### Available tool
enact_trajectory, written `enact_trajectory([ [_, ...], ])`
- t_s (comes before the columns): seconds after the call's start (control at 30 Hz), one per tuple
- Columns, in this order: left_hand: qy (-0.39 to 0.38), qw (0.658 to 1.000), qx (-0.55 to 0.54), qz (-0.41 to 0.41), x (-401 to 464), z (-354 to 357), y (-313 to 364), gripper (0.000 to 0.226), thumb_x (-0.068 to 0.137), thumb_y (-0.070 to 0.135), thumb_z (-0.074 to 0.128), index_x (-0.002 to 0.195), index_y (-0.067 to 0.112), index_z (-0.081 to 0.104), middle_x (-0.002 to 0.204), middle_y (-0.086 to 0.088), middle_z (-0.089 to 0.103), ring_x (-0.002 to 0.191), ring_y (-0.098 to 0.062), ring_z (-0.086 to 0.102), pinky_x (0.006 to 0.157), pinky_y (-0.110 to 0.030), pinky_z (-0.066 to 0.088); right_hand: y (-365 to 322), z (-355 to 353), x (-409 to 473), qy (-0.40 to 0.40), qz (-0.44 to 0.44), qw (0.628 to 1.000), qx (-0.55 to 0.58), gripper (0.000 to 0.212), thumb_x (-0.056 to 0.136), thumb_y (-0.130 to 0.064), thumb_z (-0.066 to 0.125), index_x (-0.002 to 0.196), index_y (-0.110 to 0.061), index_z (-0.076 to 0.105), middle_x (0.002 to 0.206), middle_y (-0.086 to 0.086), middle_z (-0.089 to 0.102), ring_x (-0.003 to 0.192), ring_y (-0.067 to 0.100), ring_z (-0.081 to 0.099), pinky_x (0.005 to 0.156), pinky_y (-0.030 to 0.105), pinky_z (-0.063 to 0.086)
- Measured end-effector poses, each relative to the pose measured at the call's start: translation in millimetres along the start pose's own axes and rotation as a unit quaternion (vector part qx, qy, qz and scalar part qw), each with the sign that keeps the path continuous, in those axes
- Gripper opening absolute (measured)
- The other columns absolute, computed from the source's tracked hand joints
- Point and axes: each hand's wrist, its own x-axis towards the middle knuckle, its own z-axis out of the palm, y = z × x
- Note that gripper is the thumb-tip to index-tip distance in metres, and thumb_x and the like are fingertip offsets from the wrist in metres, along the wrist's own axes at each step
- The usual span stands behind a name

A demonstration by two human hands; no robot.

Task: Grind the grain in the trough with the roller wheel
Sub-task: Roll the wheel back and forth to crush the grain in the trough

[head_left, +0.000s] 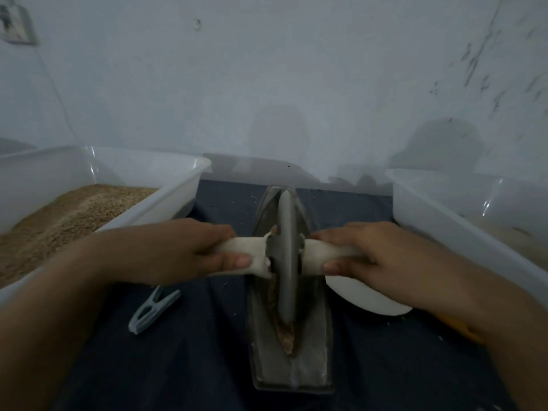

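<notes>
left hand and right hand each grip a white handle end of the roller wheel, upright in the trough over grain. white tubs flank it closely, with dark cloth between.

Roller wheel was dull grey, axle handles off-white. Trough was dark grey metal, grain in it brown. Cloth underneath was dark navy with pale specks. Left tub was translucent white, its contents tan. Clothespin was pale blue-grey. Wall was pale blue-grey.
</notes>
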Motion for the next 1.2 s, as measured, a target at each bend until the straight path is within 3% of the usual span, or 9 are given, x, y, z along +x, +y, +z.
enact_trajectory([
  [0.13, -0.029, 1.000, -0.006, -0.007, -2.9, -3.8, 1.0, 0.058, 0.062, 0.080, 0.029, 0.085, 0.032, 0.051, 0.068, 0.013, 0.057, 0.062, -0.003, 0.055, 0.062, -0.016, 0.043, -5.1, -4.0, -6.9, -0.001, 0.001, 1.000, 0.011, 0.037, 0.085, -0.048, 0.053, 0.121, -0.053, 0.048, 0.106, -0.017, 0.057, 0.094, -0.003, 0.051, 0.080, 0.012, 0.040],
  [0.2, -0.020, 0.999, 0.010, -0.038, 5.1, 1.1, 1.6, 0.058, 0.059, 0.079, 0.027, 0.086, 0.033, 0.049, 0.077, 0.009, 0.059, 0.071, -0.003, 0.057, 0.070, -0.020, 0.045, -4.1, 3.4, 2.9, 0.029, 0.014, 0.999, -0.010, 0.038, 0.087, -0.043, 0.054, 0.125, -0.049, 0.048, 0.106, -0.011, 0.056, 0.097, 0.007, 0.052, 0.083, 0.021, 0.041],
  [0.3, 0.072, 0.994, 0.040, -0.075, 22.2, 12.8, -0.3, 0.046, 0.070, 0.069, 0.027, 0.087, 0.031, 0.047, 0.090, 0.007, 0.058, 0.080, -0.009, 0.056, 0.072, -0.027, 0.041, 3.3, 16.1, 23.5, 0.080, 0.041, 0.995, -0.042, 0.039, 0.091, -0.034, 0.053, 0.130, -0.040, 0.049, 0.108, -0.004, 0.054, 0.104, 0.018, 0.051, 0.088, 0.030, 0.038],
  [0.47, 0.217, 0.942, 0.247, -0.071, 40.4, 29.1, -8.6, 0.046, 0.090, 0.058, 0.027, 0.118, 0.025, 0.044, 0.118, 0.004, 0.053, 0.110, -0.017, 0.050, 0.088, -0.031, 0.033, 13.4, 30.2, 30.6, 0.138, 0.056, 0.988, -0.051, 0.040, 0.093, -0.030, 0.050, 0.132, -0.035, 0.047, 0.115, 0.000, 0.055, 0.109, 0.020, 0.048, 0.093, 0.035, 0.036],
  [0.67, 0.080, 0.992, 0.098, -0.003, 12.2, 11.4, -1.6, 0.055, 0.066, 0.076, 0.015, 0.086, 0.033, 0.042, 0.081, 0.012, 0.052, 0.075, -0.004, 0.053, 0.070, -0.026, 0.040, -0.2, 8.6, 11.1, 0.060, 0.016, 0.997, -0.046, 0.039, 0.089, -0.041, 0.053, 0.127, -0.048, 0.047, 0.103, -0.010, 0.056, 0.098, 0.009, 0.051, 0.083, 0.027, 0.039],
  [0.77, -0.007, 1.000, 0.025, -0.002, -3.0, 1.8, -0.3, 0.059, 0.066, 0.082, 0.020, 0.087, 0.033, 0.047, 0.073, 0.010, 0.056, 0.068, -0.006, 0.056, 0.069, -0.024, 0.047, -8.1, -5.3, -4.8, 0.009, 0.001, 1.000, -0.007, 0.037, 0.085, -0.046, 0.055, 0.122, -0.052, 0.049, 0.100, -0.018, 0.058, 0.092, -0.003, 0.052, 0.077, 0.015, 0.040],
  [0.9, -0.057, 0.998, -0.002, -0.023, -5.3, -3.5, 0.6, 0.061, 0.066, 0.082, 0.025, 0.092, 0.032, 0.051, 0.074, 0.009, 0.058, 0.071, -0.006, 0.057, 0.069, -0.019, 0.045, -14.2, -5.0, -5.9, 0.014, 0.004, 1.000, -0.002, 0.037, 0.086, -0.045, 0.055, 0.122, -0.051, 0.050, 0.100, -0.014, 0.056, 0.092, 0.002, 0.052, 0.078, 0.021, 0.041],
  [1.07, 0.050, 0.995, 0.031, -0.076, 23.5, 12.9, -1.0, 0.038, 0.077, 0.065, 0.028, 0.081, 0.030, 0.042, 0.085, 0.006, 0.055, 0.077, -0.011, 0.054, 0.073, -0.029, 0.041, 0.7, 13.3, 24.7, 0.064, 0.057, 0.995, -0.042, 0.040, 0.092, -0.034, 0.053, 0.131, -0.042, 0.047, 0.109, -0.002, 0.053, 0.107, 0.018, 0.050, 0.087, 0.029, 0.038],
  [1.2, 0.205, 0.944, 0.249, -0.073, 41.2, 28.5, -6.9, 0.040, 0.092, 0.055, 0.025, 0.111, 0.025, 0.043, 0.117, 0.004, 0.053, 0.104, -0.015, 0.051, 0.085, -0.029, 0.033, 11.9, 27.4, 32.6, 0.133, 0.071, 0.988, -0.040, 0.040, 0.092, -0.030, 0.053, 0.132, -0.036, 0.048, 0.113, 0.000, 0.054, 0.108, 0.020, 0.048, 0.094, 0.036, 0.037],
])
